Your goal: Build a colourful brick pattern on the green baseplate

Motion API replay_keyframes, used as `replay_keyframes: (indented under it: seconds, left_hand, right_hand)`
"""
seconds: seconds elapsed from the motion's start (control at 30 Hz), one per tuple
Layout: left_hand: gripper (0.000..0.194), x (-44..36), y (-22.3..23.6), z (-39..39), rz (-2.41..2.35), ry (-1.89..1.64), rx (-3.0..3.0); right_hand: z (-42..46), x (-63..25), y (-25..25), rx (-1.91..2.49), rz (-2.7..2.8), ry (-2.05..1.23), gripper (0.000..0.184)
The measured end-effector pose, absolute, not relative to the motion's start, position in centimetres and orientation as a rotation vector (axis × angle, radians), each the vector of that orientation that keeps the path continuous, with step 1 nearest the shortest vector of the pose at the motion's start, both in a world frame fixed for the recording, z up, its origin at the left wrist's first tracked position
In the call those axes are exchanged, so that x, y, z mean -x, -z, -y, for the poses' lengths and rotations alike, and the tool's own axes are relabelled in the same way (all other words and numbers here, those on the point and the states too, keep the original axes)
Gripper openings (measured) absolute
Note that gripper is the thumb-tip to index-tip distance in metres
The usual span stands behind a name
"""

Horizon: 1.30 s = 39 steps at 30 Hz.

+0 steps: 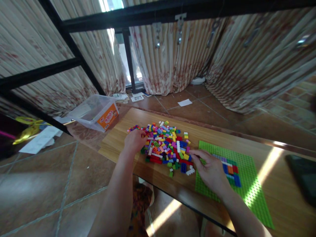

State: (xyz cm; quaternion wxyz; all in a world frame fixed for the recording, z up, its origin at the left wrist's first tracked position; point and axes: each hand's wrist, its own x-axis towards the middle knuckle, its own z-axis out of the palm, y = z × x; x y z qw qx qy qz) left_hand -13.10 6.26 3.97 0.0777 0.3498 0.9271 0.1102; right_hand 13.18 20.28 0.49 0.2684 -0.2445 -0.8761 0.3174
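Note:
A loose heap of multicoloured toy building bricks (164, 144) is spread over the wooden table. At the heap's left edge is my left hand (134, 141), its fingers curled together among the bricks; whatever they grip is hidden. My right hand (209, 168) hovers between the heap's right side and a green studded baseplate (249, 177), thumb and fingertips drawn together in a pinch. Anything in that pinch is too small to make out. Joined bricks in blue, orange, red and green (230, 169) lie on the baseplate, partly covered by my right hand.
A clear plastic bin (92, 110) with an orange label stands past the table's left end. A dark flat device (302, 177) lies at the right end of the wooden table (138, 117). Papers (185, 102) lie on the tiled floor before the curtains.

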Motion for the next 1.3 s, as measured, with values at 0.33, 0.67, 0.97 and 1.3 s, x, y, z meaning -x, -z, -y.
replay_keyframes:
  seconds: [0.33, 0.67, 0.97, 1.3]
  left_hand:
    - [0.025, 13.6, -3.9, -7.5, -2.796, -0.198, -1.039]
    - [0.024, 13.5, -4.2, -8.2, -2.793, -0.146, -1.030]
    - [0.017, 13.4, -4.2, -8.2, -2.812, -0.169, -1.035]
    - [0.021, 8.4, -4.4, -10.8, -2.248, -1.631, -0.783]
  right_hand:
    - [-19.5, -12.6, -1.4, 0.655, 2.344, -0.874, 0.019]
    - [-19.4, -12.8, -2.0, 0.635, 2.357, -0.843, 0.019]
    - [-19.5, -13.1, -2.3, 0.619, 2.340, -0.853, 0.021]
    - [-20.6, -14.0, -3.0, 0.662, 2.183, -0.870, 0.019]
